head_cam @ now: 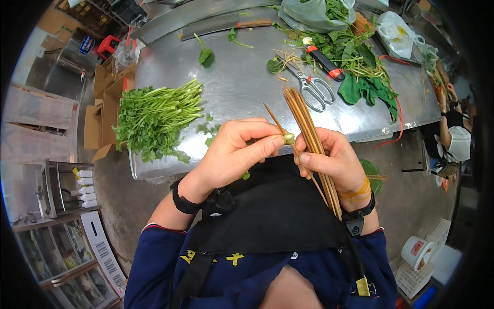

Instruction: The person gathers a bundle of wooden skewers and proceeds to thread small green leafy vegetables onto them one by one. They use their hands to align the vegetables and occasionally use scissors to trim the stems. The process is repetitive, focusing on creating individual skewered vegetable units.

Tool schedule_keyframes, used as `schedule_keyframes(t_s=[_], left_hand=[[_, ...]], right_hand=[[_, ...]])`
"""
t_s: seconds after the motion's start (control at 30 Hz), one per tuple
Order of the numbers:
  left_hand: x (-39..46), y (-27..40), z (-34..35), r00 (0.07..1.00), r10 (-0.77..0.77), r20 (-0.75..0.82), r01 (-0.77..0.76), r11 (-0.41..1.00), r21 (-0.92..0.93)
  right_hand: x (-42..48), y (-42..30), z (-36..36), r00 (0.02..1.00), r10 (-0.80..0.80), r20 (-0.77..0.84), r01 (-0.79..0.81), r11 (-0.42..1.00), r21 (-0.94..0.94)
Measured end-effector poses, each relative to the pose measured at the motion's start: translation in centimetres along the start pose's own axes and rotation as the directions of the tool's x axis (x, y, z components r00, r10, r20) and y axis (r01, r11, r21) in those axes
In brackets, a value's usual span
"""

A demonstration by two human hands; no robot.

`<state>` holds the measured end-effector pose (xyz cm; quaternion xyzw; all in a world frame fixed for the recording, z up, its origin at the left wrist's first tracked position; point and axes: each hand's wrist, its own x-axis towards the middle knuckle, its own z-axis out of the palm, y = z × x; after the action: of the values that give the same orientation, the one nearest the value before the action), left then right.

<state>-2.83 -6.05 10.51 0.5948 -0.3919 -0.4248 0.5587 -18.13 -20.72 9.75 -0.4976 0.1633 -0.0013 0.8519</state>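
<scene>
My left hand (247, 148) pinches a small pale green vegetable piece (289, 138) on a thin wooden skewer (273, 117), whose pointed tip sticks out beyond the fingers. A bundle of bamboo skewers (305, 123) is held in my right hand (328, 158), which also steadies the single skewer between thumb and fingers. Left of my hands, a pile of leafy coriander (162, 116) lies on the steel table (239, 77). Metal scissors (314, 89) with looped handles rest beyond the skewer bundle.
A cleaver (212, 27) lies at the table's far edge. Further right are a black-and-red peeler or knife handle (324, 61), cut greens (355, 50), a green cloth (361, 90) and plastic bags (395, 33). Cardboard boxes (110, 112) stand left; another person (455, 131) is at far right.
</scene>
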Motion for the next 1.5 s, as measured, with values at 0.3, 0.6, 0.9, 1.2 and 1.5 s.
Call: schedule_keyframes(t_s=[0.3, 0.6, 0.9, 1.2, 1.5], left_hand=[[0.6, -0.1, 0.3, 1.000, -0.011, 0.029, 0.017, 0.977, -0.214], [0.4, -0.3, -0.1, 0.989, -0.138, 0.061, 0.148, 0.963, -0.226], [0.5, -0.7, -0.5, 0.996, 0.080, 0.049, -0.069, 0.979, -0.194], [0.2, -1.0, -0.2, 0.992, 0.001, 0.128, 0.027, 0.977, -0.213], [-0.1, -1.1, 0.2, 0.995, -0.074, 0.070, 0.091, 0.953, -0.289]], right_hand=[[-0.1, -0.1, 0.0, 0.999, 0.014, -0.035, -0.015, 0.999, -0.030], [0.1, 0.0, 0.3, 1.000, 0.014, -0.004, -0.014, 0.999, -0.053], [-0.3, -0.4, 0.9, 0.999, -0.035, -0.009, 0.034, 0.993, -0.117], [-0.4, -0.4, 0.9, 0.999, -0.038, -0.008, 0.036, 0.990, -0.135], [-0.2, 0.1, 0.4, 1.000, -0.020, -0.008, 0.019, 0.995, -0.100]])
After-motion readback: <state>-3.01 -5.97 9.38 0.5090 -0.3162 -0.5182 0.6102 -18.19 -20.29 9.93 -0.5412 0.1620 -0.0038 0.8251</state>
